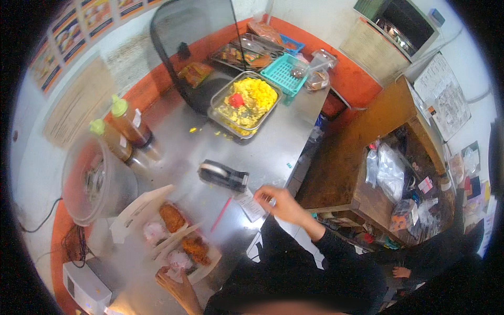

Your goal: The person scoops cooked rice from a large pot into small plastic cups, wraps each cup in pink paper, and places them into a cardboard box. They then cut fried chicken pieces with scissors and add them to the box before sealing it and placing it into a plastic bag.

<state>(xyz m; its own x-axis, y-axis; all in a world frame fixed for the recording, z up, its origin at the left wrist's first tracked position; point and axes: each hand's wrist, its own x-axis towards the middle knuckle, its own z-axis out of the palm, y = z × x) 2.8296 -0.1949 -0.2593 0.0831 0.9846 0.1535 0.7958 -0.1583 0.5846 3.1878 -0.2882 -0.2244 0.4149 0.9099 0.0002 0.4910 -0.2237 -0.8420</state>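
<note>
My left hand is at the lower left, its bent fingers gripping the near edge of a paper food box. That box holds a mound of rice and a fried brown piece. Just behind it, a second open box has rice and a breaded piece. My right hand hovers by the table's front edge, fingers pinched; whatever they hold is too small to make out. Beside those fingertips lie a printed paper slip and a black tape dispenser.
A red stick lies near the boxes. Farther back stand a steel tray of scrambled egg, a teal basket, two sauce bottles and a clear tub. At right are a wooden shelf and another person's hand.
</note>
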